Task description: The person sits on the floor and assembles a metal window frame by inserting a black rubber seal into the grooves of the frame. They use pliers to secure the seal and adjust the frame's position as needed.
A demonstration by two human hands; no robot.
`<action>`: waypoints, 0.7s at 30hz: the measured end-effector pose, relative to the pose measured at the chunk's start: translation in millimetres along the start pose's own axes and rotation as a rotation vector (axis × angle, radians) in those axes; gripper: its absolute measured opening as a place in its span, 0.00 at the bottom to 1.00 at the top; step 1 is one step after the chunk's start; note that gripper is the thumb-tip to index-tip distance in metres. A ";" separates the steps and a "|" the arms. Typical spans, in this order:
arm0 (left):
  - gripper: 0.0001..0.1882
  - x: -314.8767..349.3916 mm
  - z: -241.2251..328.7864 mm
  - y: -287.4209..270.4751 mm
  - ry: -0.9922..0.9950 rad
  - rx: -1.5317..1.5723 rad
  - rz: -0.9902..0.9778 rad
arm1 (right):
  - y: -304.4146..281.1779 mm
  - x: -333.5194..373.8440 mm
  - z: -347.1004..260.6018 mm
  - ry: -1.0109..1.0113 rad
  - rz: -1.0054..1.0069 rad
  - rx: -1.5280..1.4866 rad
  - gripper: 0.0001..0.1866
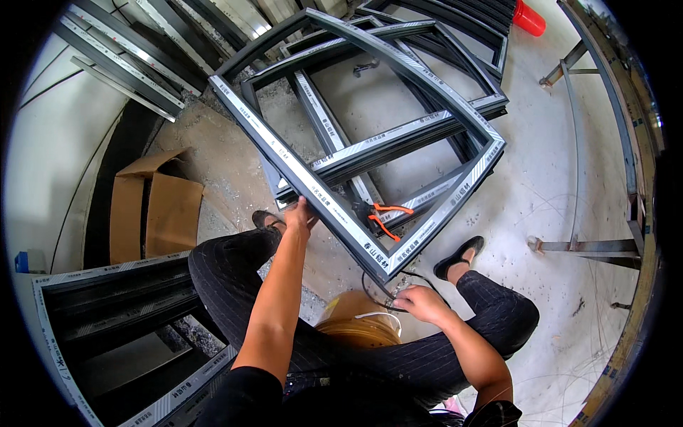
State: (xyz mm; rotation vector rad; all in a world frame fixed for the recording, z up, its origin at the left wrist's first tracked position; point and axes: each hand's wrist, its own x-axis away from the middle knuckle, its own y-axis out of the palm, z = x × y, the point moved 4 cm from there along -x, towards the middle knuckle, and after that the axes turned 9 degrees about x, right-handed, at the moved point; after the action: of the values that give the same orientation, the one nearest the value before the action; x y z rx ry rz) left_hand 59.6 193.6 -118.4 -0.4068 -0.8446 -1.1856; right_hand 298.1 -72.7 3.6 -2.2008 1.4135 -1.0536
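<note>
Aluminium window frame (398, 128) tilted up, left hand (300, 215) clamped on its edge, right hand (420, 302) pinching black gasket strip (376, 290)

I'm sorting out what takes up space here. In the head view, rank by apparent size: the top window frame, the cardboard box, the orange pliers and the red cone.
1. Window frame, largest by far.
2. Cardboard box.
3 and 4. Orange pliers and red cone look alike; the cone is farther and cut off, so unranked.

The right grip (421, 302) hides where the black cord (375, 290) ends; the frame (64, 341) at lower left is cut off.
</note>
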 end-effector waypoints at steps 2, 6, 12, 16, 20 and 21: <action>0.14 6.6 -13.1 -1.1 -0.072 0.041 -0.122 | -0.4 0.8 0.7 0.009 0.016 0.017 0.15; 0.12 1.2 -12.6 -2.8 -0.002 -0.051 -0.066 | 8.6 -0.7 6.2 0.000 0.009 0.056 0.15; 0.08 25.0 -32.6 -9.0 -0.113 0.057 -0.205 | 10.0 -1.4 7.9 0.017 0.040 0.094 0.14; 0.06 35.0 -36.0 -0.3 -0.031 -0.048 -0.098 | 12.6 -0.9 13.5 0.072 -0.003 0.117 0.13; 0.07 38.9 -47.6 -11.5 -0.113 0.025 -0.251 | 13.0 -1.9 11.7 0.060 0.023 0.143 0.13; 0.07 49.6 -53.6 -9.4 -0.111 -0.006 -0.218 | 11.1 -1.6 11.5 0.054 0.030 0.145 0.13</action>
State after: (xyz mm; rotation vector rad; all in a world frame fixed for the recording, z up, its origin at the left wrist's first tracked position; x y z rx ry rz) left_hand 76.5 122.0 -116.4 -0.3954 -1.0001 -1.3771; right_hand 298.9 -77.8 -11.6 -2.0574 1.3433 -1.1739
